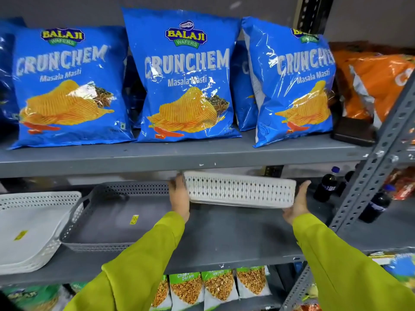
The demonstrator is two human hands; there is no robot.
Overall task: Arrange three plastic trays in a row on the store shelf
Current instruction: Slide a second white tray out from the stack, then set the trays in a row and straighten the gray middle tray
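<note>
Tray (241, 189), white, gripped endwise between my left hand (179, 196) and right hand (297, 202), long axis across, hangs above bare shelf (224, 239) right of grey tray (107, 223).

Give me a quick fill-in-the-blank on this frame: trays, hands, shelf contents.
1. The white tray held above the shelf is gripped by ____ hands, the left hand and right hand at its ends.
2. The tray with the yellow sticker directly left of the held one is ____ in colour.
3. The blue bags on the shelf above read ____ in large letters.
4. The number of trays already resting on the shelf is ____.

Missing words: two; grey; CRUNCHEM; two
</note>
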